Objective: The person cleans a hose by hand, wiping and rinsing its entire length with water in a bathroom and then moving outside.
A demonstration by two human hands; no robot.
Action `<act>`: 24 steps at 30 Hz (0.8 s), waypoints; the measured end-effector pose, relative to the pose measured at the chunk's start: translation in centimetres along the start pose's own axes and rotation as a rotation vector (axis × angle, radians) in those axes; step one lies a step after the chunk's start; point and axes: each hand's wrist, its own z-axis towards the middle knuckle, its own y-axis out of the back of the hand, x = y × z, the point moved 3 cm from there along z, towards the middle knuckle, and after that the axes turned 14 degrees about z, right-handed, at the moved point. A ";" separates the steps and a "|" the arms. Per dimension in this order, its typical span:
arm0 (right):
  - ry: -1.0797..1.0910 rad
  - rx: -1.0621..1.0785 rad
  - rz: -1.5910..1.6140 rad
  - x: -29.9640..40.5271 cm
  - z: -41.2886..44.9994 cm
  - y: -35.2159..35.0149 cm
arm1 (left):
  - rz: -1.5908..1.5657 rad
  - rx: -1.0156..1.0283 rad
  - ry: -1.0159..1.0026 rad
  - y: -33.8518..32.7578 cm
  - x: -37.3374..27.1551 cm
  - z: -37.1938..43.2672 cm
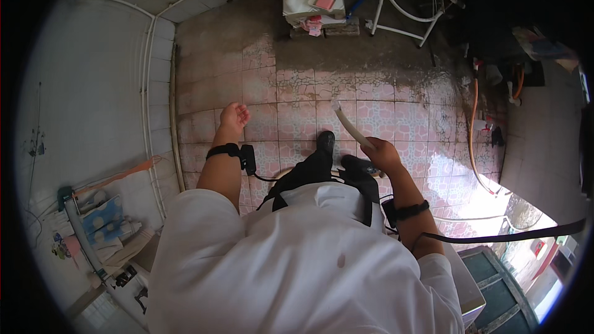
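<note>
My right hand (381,154) is closed around a pale flexible hose (350,126) a short way behind its end. The hose end points up and left in the view, above the pink patterned floor tiles (297,120), and water seems to be at its mouth. More of the hose shows low behind my legs. To the left, my left hand (235,117) hangs over the tiles with its fingers loosely curled and apart, holding nothing. Part of the floor towards the top is wet and dark. My black boots (326,142) stand on the tiles between my hands.
A small tiled stand (288,7) holds bottles and a pink soap bar (324,2) in a dish. Beside it is a white metal-framed chair (399,32). An orange hose (472,125) hangs at the right. A pipe (174,116) runs along the left wall. A green door-like panel (499,287) lies lower right.
</note>
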 end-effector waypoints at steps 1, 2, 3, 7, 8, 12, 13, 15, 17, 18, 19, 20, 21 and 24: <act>0.078 -0.002 -0.027 1.2 0.7 -0.7 | -0.043 0.020 0.017 1.1 -0.1 0.1; 0.155 -0.005 -0.052 2.4 1.4 -1.2 | -0.061 0.013 0.005 2.4 -0.2 0.0; 0.173 -0.004 -0.063 3.5 2.0 -1.7 | -0.094 0.022 -0.027 3.5 -0.2 -0.3; 0.239 0.138 -0.080 7.8 3.3 -4.1 | -0.259 -0.021 -0.034 8.5 2.2 0.3; 0.230 0.174 -0.061 8.8 3.2 -4.6 | -0.277 -0.025 -0.041 9.6 2.9 0.6; 0.165 0.255 -0.060 10.1 3.6 -4.9 | -0.349 -0.038 -0.029 10.8 4.9 -0.9; 0.095 0.289 -0.062 10.2 3.6 -4.9 | -0.375 -0.062 -0.003 10.9 5.2 -1.5; 0.179 0.280 -0.126 9.0 4.4 -4.6 | -0.382 -0.048 -0.031 11.6 6.6 -1.7; 0.276 0.281 -0.216 8.3 4.9 -4.3 | -0.391 -0.044 -0.058 12.6 7.9 -2.4; 0.275 0.291 -0.225 8.2 5.0 -4.2 | -0.388 -0.066 -0.034 12.7 8.4 -3.0; 0.231 0.310 -0.209 8.2 5.1 -4.0 | -0.386 -0.088 -0.010 12.8 8.9 -3.7; 0.188 0.330 -0.193 8.2 5.3 -4.0 | -0.397 -0.096 -0.003 12.9 9.3 -4.4; 0.190 0.341 -0.200 8.3 5.5 -4.1 | -0.412 -0.130 0.011 13.2 9.6 -5.2; 0.159 0.454 -0.174 10.6 5.4 -5.8 | -0.431 -0.215 0.023 14.2 11.2 -7.8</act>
